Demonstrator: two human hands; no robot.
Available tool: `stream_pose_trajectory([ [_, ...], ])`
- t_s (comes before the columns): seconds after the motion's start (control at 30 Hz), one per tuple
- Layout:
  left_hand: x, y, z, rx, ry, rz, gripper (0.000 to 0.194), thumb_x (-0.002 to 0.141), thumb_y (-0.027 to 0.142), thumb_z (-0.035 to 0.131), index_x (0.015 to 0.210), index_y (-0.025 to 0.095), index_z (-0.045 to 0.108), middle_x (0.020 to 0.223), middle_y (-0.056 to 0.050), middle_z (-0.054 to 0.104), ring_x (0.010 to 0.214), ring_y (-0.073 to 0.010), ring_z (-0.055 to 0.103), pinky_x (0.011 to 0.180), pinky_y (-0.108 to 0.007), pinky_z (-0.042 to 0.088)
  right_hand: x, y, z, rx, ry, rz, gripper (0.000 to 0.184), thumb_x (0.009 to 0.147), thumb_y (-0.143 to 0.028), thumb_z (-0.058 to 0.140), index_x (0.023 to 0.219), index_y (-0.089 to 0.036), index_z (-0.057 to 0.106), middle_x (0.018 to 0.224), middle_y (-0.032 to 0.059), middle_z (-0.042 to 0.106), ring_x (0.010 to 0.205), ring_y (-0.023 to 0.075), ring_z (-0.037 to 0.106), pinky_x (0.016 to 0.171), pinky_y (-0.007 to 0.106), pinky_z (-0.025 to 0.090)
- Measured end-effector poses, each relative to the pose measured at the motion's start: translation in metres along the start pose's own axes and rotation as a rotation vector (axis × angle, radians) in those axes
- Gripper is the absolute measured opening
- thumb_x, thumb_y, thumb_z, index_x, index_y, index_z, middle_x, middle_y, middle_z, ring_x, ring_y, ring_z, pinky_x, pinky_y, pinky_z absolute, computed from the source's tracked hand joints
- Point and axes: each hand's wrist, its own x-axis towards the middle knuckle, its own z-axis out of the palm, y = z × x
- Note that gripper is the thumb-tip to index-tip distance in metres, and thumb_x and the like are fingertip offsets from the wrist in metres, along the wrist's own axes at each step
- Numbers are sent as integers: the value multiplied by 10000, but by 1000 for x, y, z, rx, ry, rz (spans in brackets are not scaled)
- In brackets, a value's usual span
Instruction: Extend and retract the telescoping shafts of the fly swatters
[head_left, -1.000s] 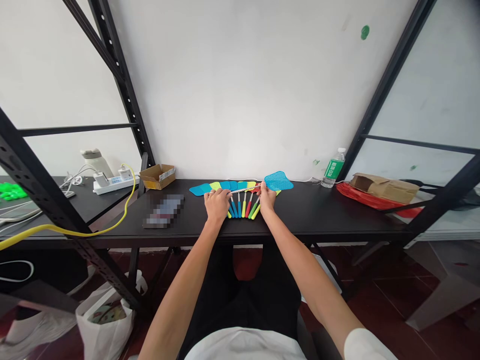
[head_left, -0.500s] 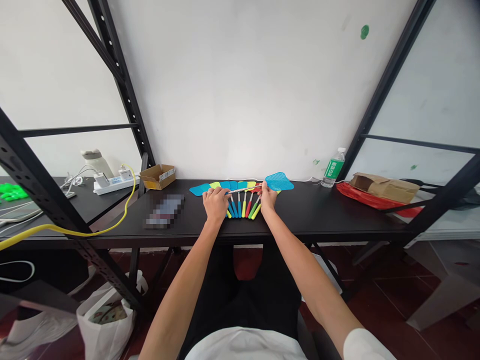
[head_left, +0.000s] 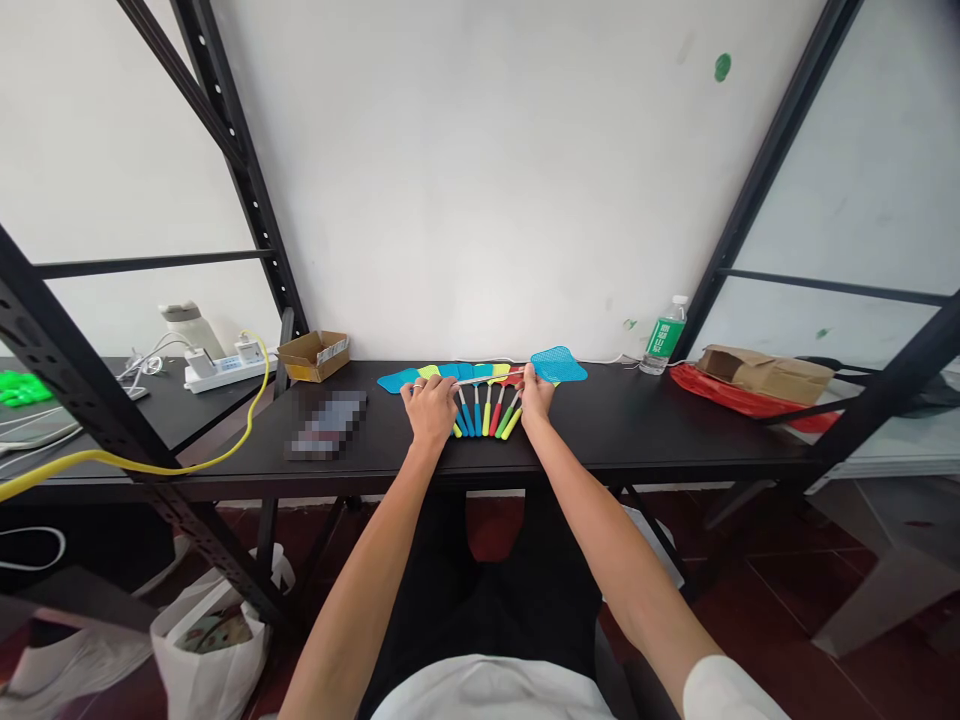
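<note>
A blue swatter [head_left: 559, 364] is held sideways over the black tabletop [head_left: 637, 430]
The left hand [head_left: 433, 410] grips its left end, the right hand [head_left: 535, 400] grips it farther right; beneath, colourful swatters [head_left: 487, 418] lie like a fan

The held swatter head [head_left: 559, 364] is blue, apparently mesh-patterned

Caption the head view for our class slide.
Left hand and right hand hold a blue swatter over fanned swatters on a black table.

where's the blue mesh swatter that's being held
In the head view, the blue mesh-headed plastic swatter is held crosswise between left hand and right hand, over the fanned coloured handles, its head to the right.
</note>
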Motion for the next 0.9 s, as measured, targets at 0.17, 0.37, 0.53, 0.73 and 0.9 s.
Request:
stream_pose_trajectory([
  [0.17,0,1,-2,-14,-6,-10,338,1013,309,404,993,261,738,969,-96,724,947,-288,583,933,-476,264,2,2,-2,4,4,-5,505,851,-628,557,784,-150,705,505,-6,553,498,154,540,495,265,426],
  [0.37,1,0,-4,-18,-25,-24,354,1017,318,386,999,260,735,992,-102,725,958,-293,582,945,-484,259,5,5,-4,10,27,2,489,842,-626,566,743,-160,680,517,-4,564,498,149,547,494,260,420],
  [0.53,1,0,-4,-34,-24,-36,345,1012,325,393,999,271,733,990,-101,723,980,-303,581,968,-491,252,5,5,-4,48,31,32,488,813,-627,600,725,-151,672,509,-11,558,491,135,530,492,250,404],
  [0.73,0,-1,-2,8,-6,-46,338,1015,317,394,994,270,728,991,-96,732,996,-303,574,973,-490,246,4,2,-5,45,32,39,484,822,-626,593,746,-154,674,505,-18,549,492,138,526,491,251,400],
  [0.9,0,-1,-3,-1,12,-46,352,1020,312,384,993,262,731,991,-90,734,1002,-299,576,977,-491,249,4,0,-5,47,39,24,481,836,-628,573,724,-167,657,511,-18,535,494,140,514,492,258,395],
])
